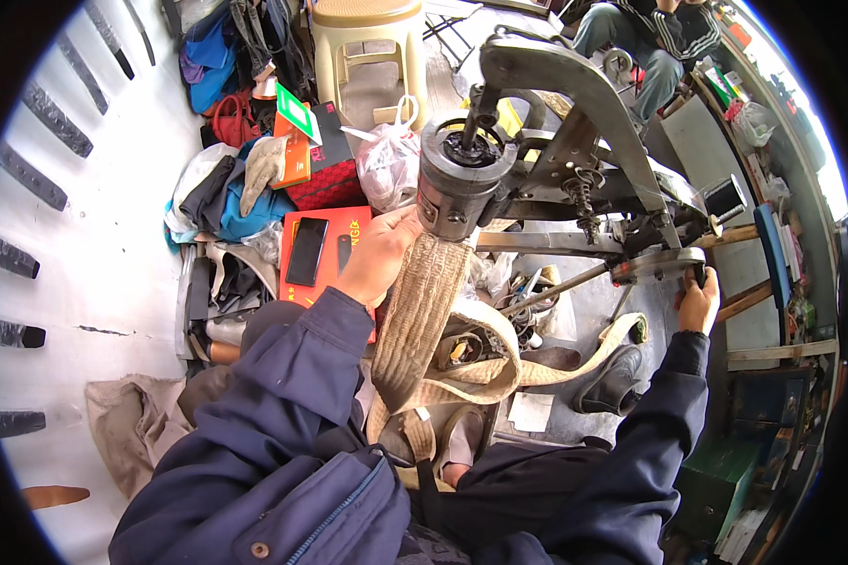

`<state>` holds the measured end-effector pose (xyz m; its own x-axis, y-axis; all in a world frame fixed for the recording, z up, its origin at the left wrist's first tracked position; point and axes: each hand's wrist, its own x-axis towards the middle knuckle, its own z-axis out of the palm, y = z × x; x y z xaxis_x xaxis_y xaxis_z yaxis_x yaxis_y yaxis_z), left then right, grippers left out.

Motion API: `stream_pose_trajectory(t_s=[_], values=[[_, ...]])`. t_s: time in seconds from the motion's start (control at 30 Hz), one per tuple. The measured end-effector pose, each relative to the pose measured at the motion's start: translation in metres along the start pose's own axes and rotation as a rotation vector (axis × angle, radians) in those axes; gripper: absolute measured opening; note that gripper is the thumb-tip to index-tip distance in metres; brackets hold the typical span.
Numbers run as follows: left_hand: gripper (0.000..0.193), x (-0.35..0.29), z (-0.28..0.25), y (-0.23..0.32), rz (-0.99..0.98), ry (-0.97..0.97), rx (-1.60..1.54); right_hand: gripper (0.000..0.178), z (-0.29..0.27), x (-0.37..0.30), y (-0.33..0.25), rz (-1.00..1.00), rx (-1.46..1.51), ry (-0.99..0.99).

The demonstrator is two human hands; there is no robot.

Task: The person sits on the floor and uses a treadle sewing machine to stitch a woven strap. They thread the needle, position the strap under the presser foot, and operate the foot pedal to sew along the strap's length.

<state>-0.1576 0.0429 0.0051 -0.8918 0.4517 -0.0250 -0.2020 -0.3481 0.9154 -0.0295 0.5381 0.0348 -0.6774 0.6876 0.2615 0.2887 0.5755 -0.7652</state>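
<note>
A black cast-metal hand-crank sewing machine (575, 80) stands in front of me, its round head (457, 193) towards my left. A wide beige webbing strap (424, 315) hangs from under that head and loops down between my legs. My left hand (379, 252) is closed on the strap's upper edge, right beside the head; some of its fingers are hidden behind the strap. Off to the right, my right hand (698, 303) is wrapped round the crank handle (699, 274) on the machine's wheel (658, 267). The needle's contact with the strap is hidden.
A black phone (307, 251) lies on a red box (328, 221) left of the strap. Beyond are a white plastic bag (388, 155) and a beige stool (367, 47). A black shoe (609, 381) sits by my right arm. Another person (655, 38) sits at the far right.
</note>
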Motion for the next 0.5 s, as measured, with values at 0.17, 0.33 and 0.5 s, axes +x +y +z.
stream_pose_trajectory(t_s=[0.17,0.33,0.5], values=[[0.031,0.000,-0.002,-0.002,0.001,0.012,0.019,0.009,0.005,0.003,0.013,0.085,0.024,0.024],[0.030,0.003,-0.003,-0.002,-0.008,-0.011,0.000,0.012,0.007,0.005,0.012,0.078,-0.070,0.067],[0.030,0.003,-0.004,-0.001,-0.008,-0.001,0.006,0.012,0.002,0.000,0.000,0.051,-0.087,0.041]])
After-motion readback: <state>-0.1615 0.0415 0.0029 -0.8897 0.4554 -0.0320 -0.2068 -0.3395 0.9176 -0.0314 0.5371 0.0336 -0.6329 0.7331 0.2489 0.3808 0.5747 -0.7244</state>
